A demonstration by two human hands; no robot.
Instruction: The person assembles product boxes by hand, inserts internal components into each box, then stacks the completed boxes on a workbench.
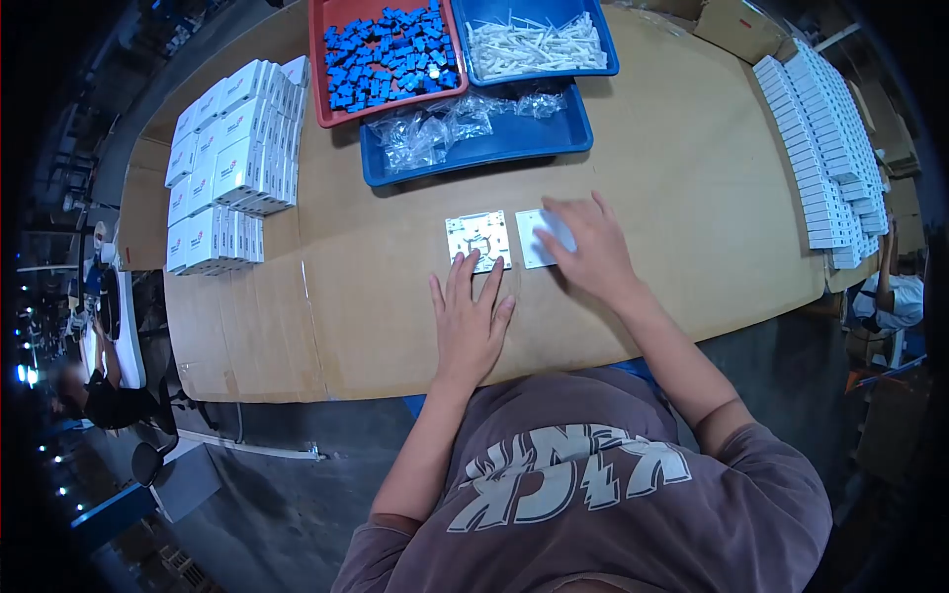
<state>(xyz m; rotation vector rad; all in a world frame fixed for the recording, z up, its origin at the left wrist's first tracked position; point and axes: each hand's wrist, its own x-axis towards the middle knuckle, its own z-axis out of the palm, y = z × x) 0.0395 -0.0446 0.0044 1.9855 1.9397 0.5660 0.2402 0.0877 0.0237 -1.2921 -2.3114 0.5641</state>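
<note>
Cardboard-covered table [386,326]: spreads wide in a dim workroom, near edge curving past both forearms.
Left hand [470,321]: lies palm down, fingers spread, fingertips on the near side of the openwork plate; grips nothing.
Right hand [598,252]: bends over the white panel, thumb and fingers parted; grip or mere touch, cannot tell.
Openwork plate [476,233]: lies flat, pale, pierced with cutouts.
White panel [528,240]: sits just right of the plate, narrow gap between; partly hidden by fingers.
Step in hand: looks like steadying one piece while handling the other.
Next move: probably calls for a light pinch at a free panel edge, plate kept pinned.
Open room: runs generously to either side; tighter ahead, towards the trays.
Lower blue tray [484,166]: holds clear bags [420,138].
Red tray [318,69]: holds blue parts [390,59], overlaps the lower tray.
Upper blue tray [549,76]: holds slender white parts [539,47].
Left box stack [232,153]: rises near the left edge.
Right box stack [820,158]: lines the right edge.
Background: shows one person [119,400] left, another person [898,296] right.
</note>
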